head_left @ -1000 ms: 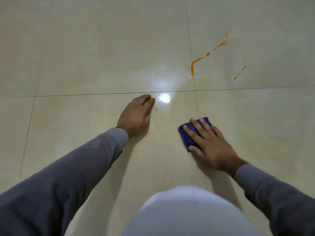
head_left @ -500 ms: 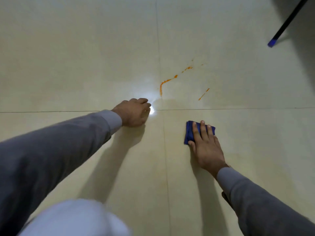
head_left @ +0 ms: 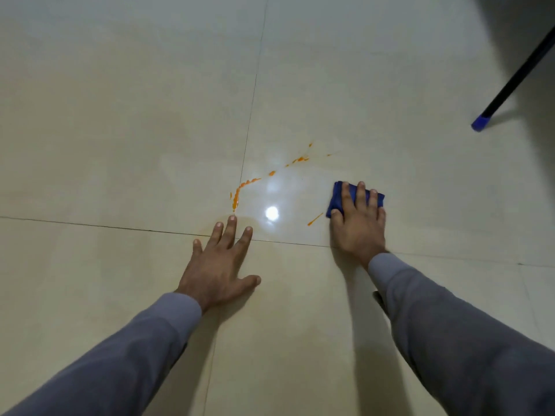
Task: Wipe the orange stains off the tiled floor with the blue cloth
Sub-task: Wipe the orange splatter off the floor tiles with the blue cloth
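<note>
- R hand [head_left: 359, 223]: fingers [head_left: 360, 193] straight, slightly spread, pressed flat on top of folded dark-blue cloth [head_left: 338, 198]; thumb lies along cloth's near-left edge, not curled round it
- blue cloth sits flat on glossy cream tiled floor [head_left: 120, 115], mostly under R fingers, its left side & far-right corner showing
- short orange streak [head_left: 314, 219] lies just left of cloth, near thumb, not touching that I can tell
- L hand [head_left: 220, 265]: fingers splayed wide, palm down on floor, holds nothing; fingertips reach across the grout line
- long orange stain trail [head_left: 240, 190] starts just beyond L middle fingertip, by the vertical grout line, curves away to the right as broken dabs toward far spots [head_left: 300, 159]
- bright lamp glare [head_left: 271, 212] on tile between the two hands
- grey long sleeves [head_left: 450, 325] cover both forearms
- far right: thin black pole w/ blue tip [head_left: 481, 122] resting on floor, well apart from cloth, dark shadow behind it
</note>
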